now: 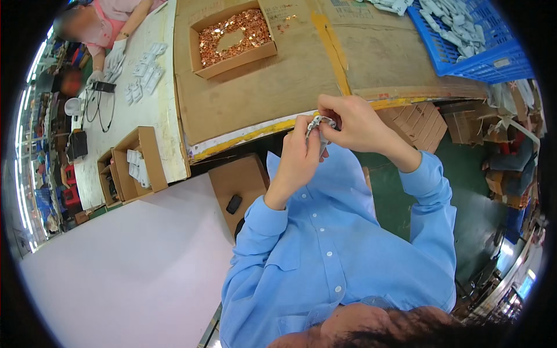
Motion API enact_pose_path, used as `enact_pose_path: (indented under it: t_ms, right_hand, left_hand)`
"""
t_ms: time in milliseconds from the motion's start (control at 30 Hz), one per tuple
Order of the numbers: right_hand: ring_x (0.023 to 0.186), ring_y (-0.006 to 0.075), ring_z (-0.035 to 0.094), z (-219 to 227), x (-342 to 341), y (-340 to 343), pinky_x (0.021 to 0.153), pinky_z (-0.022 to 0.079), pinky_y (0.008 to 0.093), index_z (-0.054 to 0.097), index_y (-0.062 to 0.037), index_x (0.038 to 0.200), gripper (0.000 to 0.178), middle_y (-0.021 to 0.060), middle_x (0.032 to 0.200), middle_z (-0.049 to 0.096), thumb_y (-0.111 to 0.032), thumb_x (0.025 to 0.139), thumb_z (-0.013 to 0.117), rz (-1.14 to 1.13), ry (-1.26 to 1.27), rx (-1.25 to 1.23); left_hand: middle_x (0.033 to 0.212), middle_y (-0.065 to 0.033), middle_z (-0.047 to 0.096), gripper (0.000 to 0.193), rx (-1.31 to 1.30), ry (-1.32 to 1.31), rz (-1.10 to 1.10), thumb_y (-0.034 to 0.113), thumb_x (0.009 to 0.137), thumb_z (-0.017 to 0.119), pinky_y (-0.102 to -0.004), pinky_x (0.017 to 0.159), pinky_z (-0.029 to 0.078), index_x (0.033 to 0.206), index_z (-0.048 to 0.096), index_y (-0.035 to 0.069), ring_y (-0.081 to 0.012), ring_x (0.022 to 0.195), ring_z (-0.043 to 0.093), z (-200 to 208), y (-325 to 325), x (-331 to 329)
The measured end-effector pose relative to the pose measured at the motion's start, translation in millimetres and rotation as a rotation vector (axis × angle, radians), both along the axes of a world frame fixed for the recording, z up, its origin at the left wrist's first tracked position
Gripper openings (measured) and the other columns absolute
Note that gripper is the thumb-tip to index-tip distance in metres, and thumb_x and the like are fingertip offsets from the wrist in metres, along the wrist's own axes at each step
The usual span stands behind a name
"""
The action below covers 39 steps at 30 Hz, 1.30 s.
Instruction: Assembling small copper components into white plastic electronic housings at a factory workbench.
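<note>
Just past the table's near edge, in front of my chest, both my hands meet around a small white-and-grey plastic part [321,122]. My left hand [297,155] grips it from the left, thumb and fingers closed on its side. From the right, my right hand [355,123] is closed, its thumb and fingertips pinched at the part's upper end. Whether a smaller piece sits between those fingertips is hidden. Beyond my hands lies the cardboard-covered table [278,87], on which an open cardboard box [233,69] of small shiny copper-coloured pieces stands.
A blue plastic crate [481,68] of white parts stands at the far right. On the left table [125,113], a gloved person [116,55] handles pieces beside white parts [152,69]. Smaller cardboard boxes [152,158] sit there. A white panel [127,255] lies left of me.
</note>
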State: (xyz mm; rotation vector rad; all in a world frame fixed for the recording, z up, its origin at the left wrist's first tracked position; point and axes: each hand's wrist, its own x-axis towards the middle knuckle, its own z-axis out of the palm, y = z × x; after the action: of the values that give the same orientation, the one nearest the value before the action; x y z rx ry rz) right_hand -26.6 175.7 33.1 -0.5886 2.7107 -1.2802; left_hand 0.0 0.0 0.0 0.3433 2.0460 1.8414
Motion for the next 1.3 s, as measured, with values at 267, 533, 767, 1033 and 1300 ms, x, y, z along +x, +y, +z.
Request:
enact_pose_path:
  t_ms: [267, 533, 767, 1033, 1300]
  right_hand:
    - [0.069, 0.0348, 0.061, -1, -1, 2, 0.058, 0.045, 0.0443, 0.054, -0.005, 0.087, 0.018, 0.0125, 0.072, 0.062, -0.018, 0.079, 0.064, -0.018, -0.045, 0.025]
    - [0.059, 0.0258, 0.058, -4, -2, 2, 0.055, 0.043, 0.0372, 0.053, -0.0046, 0.085, 0.017, 0.0102, 0.066, 0.058, -0.013, 0.078, 0.066, -0.006, 0.003, 0.006]
    - [0.06, 0.0263, 0.058, 0, -3, 5, 0.054, 0.042, 0.0378, 0.054, -0.0045, 0.085, 0.018, 0.0102, 0.066, 0.057, -0.013, 0.076, 0.067, 0.015, -0.028, 0.033]
    - [0.062, 0.0299, 0.059, -5, -3, 4, 0.056, 0.043, 0.0402, 0.053, -0.0047, 0.085, 0.02, 0.011, 0.067, 0.058, -0.014, 0.076, 0.068, 0.004, -0.016, 0.072]
    - [0.066, 0.0317, 0.06, -10, -14, 0, 0.057, 0.044, 0.0409, 0.053, -0.0049, 0.086, 0.021, 0.0113, 0.071, 0.06, -0.015, 0.077, 0.069, 0.012, -0.026, 0.042]
  left_hand:
    - [0.076, -0.0059, 0.064, 0.016, 0.026, -0.03, 0.038, 0.014, 0.102, 0.043, -0.0244, 0.053, 0.049, 0.11, 0.05, 0.003, -0.0102, 0.061, 0.061, 0, 1, -5]
    - [0.078, -0.0087, 0.064, 0.016, 0.042, -0.039, 0.016, 0.01, 0.099, 0.045, -0.027, 0.055, 0.051, 0.112, 0.048, 0.001, -0.014, 0.063, 0.063, 0, 1, -5]
    - [0.08, -0.0092, 0.064, 0.016, 0.081, -0.06, -0.009, 0.009, 0.1, 0.044, -0.0273, 0.056, 0.051, 0.113, 0.047, 0.001, -0.0141, 0.064, 0.063, -1, 0, -3]
    - [0.081, -0.0067, 0.063, 0.018, 0.048, -0.035, -0.024, 0.011, 0.1, 0.043, -0.0256, 0.058, 0.052, 0.114, 0.048, 0.001, -0.0104, 0.066, 0.062, -7, 2, -4]
    - [0.086, -0.008, 0.066, 0.021, -0.015, -0.088, 0.062, 0.012, 0.099, 0.047, -0.0263, 0.064, 0.053, 0.117, 0.048, 0.0, -0.012, 0.072, 0.063, -11, -4, -11]
